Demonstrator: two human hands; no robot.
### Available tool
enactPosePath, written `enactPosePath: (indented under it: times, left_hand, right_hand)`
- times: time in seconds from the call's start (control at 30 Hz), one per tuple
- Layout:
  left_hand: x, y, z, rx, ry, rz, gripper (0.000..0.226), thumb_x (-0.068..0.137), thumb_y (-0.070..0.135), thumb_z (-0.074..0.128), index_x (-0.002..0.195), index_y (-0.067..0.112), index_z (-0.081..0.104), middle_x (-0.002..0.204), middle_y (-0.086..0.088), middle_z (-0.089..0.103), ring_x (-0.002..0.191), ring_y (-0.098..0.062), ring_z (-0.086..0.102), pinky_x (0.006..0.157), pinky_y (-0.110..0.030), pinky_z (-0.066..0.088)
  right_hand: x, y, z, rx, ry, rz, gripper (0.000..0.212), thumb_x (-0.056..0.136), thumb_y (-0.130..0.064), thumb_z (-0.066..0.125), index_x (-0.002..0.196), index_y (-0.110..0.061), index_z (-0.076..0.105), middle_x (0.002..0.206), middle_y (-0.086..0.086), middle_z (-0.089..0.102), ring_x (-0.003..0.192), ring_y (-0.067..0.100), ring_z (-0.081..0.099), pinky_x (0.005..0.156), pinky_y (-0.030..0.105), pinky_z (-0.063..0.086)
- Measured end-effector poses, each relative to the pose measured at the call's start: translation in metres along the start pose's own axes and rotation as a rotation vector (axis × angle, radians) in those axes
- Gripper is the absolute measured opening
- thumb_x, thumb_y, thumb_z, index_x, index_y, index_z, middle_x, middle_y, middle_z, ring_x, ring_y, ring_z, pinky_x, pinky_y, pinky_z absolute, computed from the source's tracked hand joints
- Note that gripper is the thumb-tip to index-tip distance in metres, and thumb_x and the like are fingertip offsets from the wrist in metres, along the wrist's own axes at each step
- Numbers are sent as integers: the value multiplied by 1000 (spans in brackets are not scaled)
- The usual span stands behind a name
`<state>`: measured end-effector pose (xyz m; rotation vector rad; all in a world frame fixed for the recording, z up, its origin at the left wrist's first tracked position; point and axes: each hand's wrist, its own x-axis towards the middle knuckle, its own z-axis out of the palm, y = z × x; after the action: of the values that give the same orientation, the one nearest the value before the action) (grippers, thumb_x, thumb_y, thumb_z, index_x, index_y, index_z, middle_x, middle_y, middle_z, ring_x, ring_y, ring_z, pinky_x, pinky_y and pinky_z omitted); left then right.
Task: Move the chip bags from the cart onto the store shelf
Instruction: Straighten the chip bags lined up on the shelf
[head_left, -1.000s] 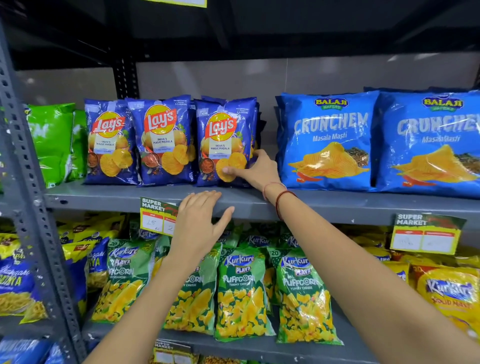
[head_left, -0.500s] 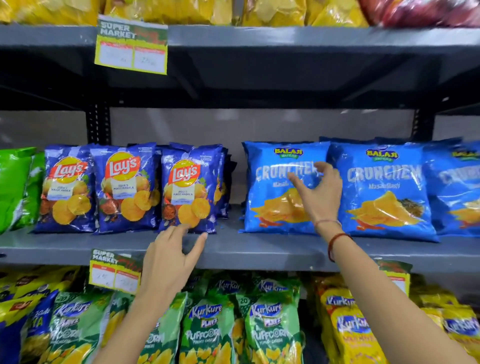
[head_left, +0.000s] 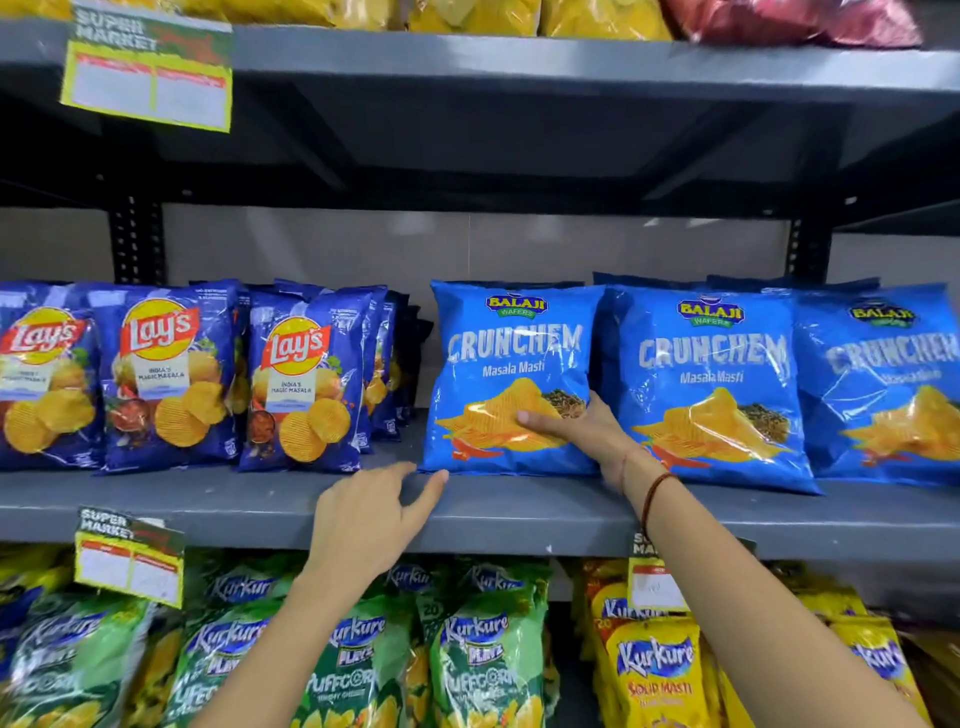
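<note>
On the grey middle shelf (head_left: 519, 512) stand dark blue Lay's bags (head_left: 306, 382) at the left and light blue Crunchem bags to the right. My right hand (head_left: 576, 423) lies flat on the lower right front of the leftmost Crunchem bag (head_left: 511, 364), fingers spread across it and thumb behind its right edge. My left hand (head_left: 371, 512) hovers open at the shelf's front edge, fingertips just short of that bag's lower left corner. A second Crunchem bag (head_left: 711, 384) stands right beside it. No cart is in view.
A third Crunchem bag (head_left: 893, 384) stands at the far right. Green Kurkure Puffcorn bags (head_left: 478, 660) and yellow Kurkure bags (head_left: 654, 670) fill the shelf below. Price tags (head_left: 130, 564) hang off the shelf edges. Yellow bags sit on the upper shelf (head_left: 519, 57).
The view has shifted up and right. My right hand left the Lay's bags, crossed to the Crunchem bags and now rests low on the leftmost one. My left hand followed rightward along the shelf edge.
</note>
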<state>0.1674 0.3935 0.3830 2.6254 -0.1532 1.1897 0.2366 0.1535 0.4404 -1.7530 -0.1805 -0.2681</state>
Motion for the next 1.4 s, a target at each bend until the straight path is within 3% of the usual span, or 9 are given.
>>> enactPosePath:
  times: [0.13, 0.3, 0.6, 0.83, 0.93, 1.03, 1.13, 1.23, 1.4]
  left_hand:
    - [-5, 2, -2, 40, 38, 54, 50, 86, 61, 39, 105, 26, 68, 83, -5, 75, 79, -28, 68, 52, -28, 31]
    - [-8, 7, -6, 37, 29, 62, 53, 87, 60, 34, 103, 24, 69, 89, -4, 75, 81, -28, 68, 53, -29, 38]
    - [13, 11, -6, 54, -357, -65, 76, 83, 69, 31, 140, 19, 35, 139, -7, 51, 122, -29, 51, 91, -38, 43]
    - [71, 24, 5, -783, -541, -419, 124, 47, 84, 50, 147, 20, 15, 157, -2, 18, 140, -23, 26, 113, -43, 22]
    - [86, 23, 13, -1019, -569, -478, 126, 41, 83, 60, 145, 23, 22, 155, -2, 24, 140, -24, 24, 114, -49, 24]
    - [96, 26, 25, -1162, -621, -472, 119, 42, 79, 67, 141, 22, 33, 152, -3, 31, 140, -23, 27, 117, -49, 18]
    - [103, 28, 31, -1233, -625, -448, 92, 49, 67, 74, 125, 19, 56, 129, -6, 61, 120, -23, 55, 108, -43, 37]
    - [106, 28, 33, -1252, -573, -440, 84, 38, 56, 84, 108, 15, 66, 95, -1, 77, 89, -19, 71, 71, -28, 57]
    - [103, 27, 32, -1359, -503, -392, 82, 22, 49, 92, 96, 24, 68, 89, 8, 77, 86, -11, 71, 64, -23, 56]
  right_hand:
    - [7, -5, 0, 24, -28, 10, 112, 48, -39, 92, 140, -9, 37, 141, 8, 50, 131, 27, 46, 114, 45, 35]
    - [7, -3, 1, 75, -2, -90, 75, 52, -28, 92, 119, -13, 61, 118, 5, 68, 114, 24, 61, 106, 44, 45]
    - [-1, -2, 0, 76, 94, -267, 63, 57, -28, 90, 113, -20, 63, 116, 0, 69, 115, 20, 59, 99, 33, 47]
    - [2, 4, -5, 87, 136, -228, 78, 54, -31, 91, 124, -16, 59, 125, 5, 64, 123, 27, 53, 106, 46, 44]
    - [2, 5, -6, 79, 114, -198, 94, 57, -39, 88, 137, -16, 45, 135, 2, 54, 128, 22, 46, 109, 40, 40]
    - [2, 0, -8, 178, 61, -126, 73, 67, -46, 80, 127, -20, 48, 121, -6, 59, 104, 10, 58, 83, 17, 49]
    - [6, -9, -11, 260, -24, -67, 55, 72, -47, 75, 116, -20, 55, 104, -7, 68, 90, 4, 63, 63, 13, 49]
    - [13, -11, -14, 238, -84, -72, 61, 71, -39, 80, 123, -17, 57, 115, 1, 69, 94, 10, 66, 67, 20, 52]
    - [27, -15, -18, 216, -93, -104, 79, 64, -24, 87, 133, -14, 50, 125, 5, 66, 116, 26, 62, 97, 40, 52]
